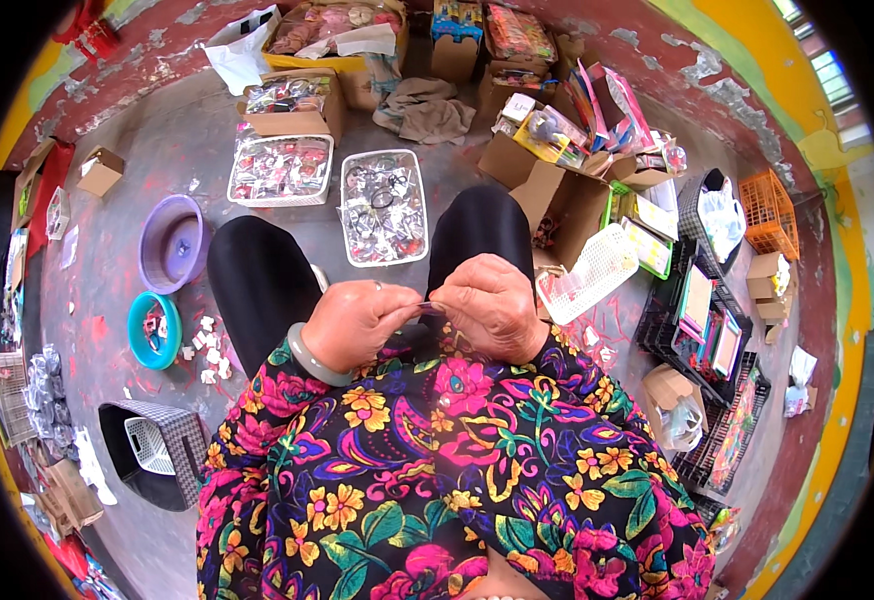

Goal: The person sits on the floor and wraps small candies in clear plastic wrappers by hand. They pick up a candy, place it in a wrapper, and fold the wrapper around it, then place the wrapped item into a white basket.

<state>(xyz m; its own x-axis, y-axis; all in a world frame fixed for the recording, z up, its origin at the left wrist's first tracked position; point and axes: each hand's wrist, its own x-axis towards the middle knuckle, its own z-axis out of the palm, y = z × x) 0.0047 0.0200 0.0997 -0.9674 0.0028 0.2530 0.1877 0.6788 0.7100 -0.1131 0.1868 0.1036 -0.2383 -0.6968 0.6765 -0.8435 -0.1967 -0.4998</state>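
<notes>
In front of my lap, my left hand (355, 326) and my right hand (492, 307) meet, thumbs and fingertips pinched together. Between them is a small, thin, shiny piece (430, 309), purplish and partly see-through. Most of it is hidden by the fingers, so its kind does not show. A pale bangle (315, 358) circles my left wrist. Just beyond the hands, between my knees, a white plastic basket (385, 263) stands on the floor. It holds several clear packets (382, 215) with dark ring-shaped items among them.
Another white basket (279, 200) of packets stands farther left. Purple (174, 245) and teal (135, 330) basins sit at left, near white scraps (209, 350). Cardboard boxes (559, 205), a tilted white basket (597, 272) and black crates (697, 350) crowd the right side.
</notes>
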